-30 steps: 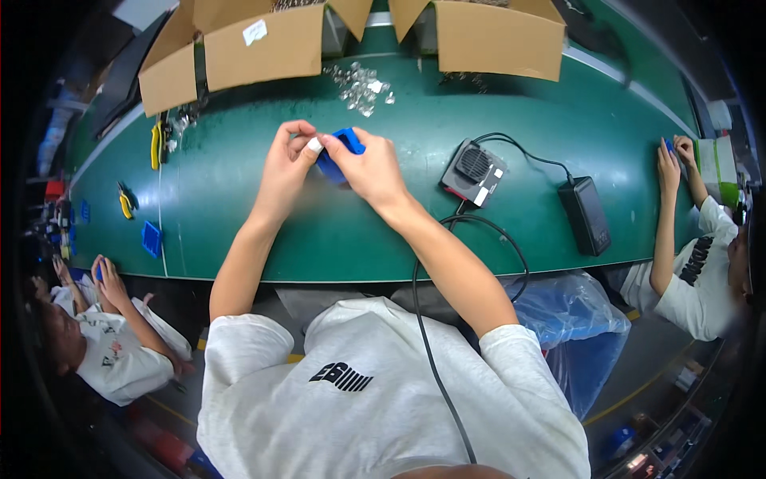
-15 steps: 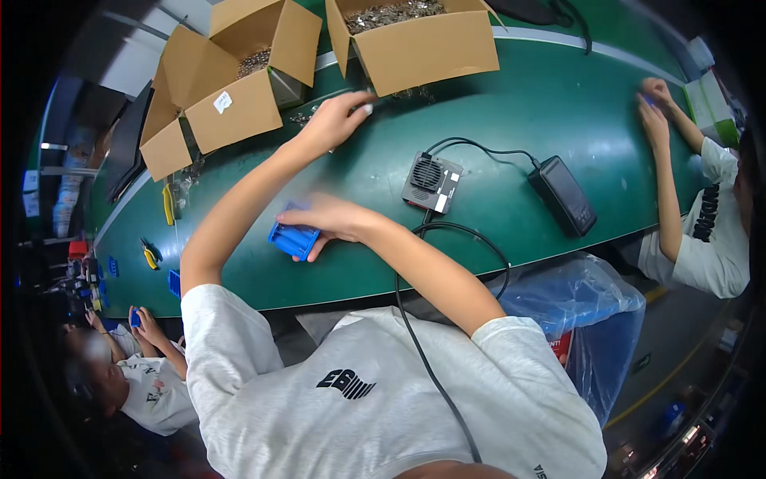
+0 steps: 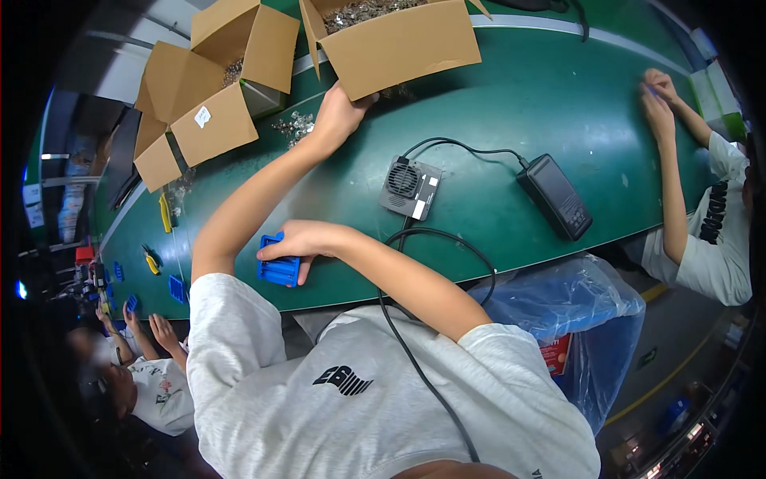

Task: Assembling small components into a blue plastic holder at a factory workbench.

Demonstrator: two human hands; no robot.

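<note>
Right hand [image 3: 315, 237] grips blue frame [image 3: 277, 273], centre-left; left hand [image 3: 341, 118], grasp indiscernible, at upper-centre carton [image 3: 399, 56]; frame best held steady.

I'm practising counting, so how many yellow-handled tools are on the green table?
2: a longer yellow-handled tool near the leftmost cardboard flap, and a smaller yellow-handled tool near a loose blue piece. Others may hide in the far-left clutter.
</note>
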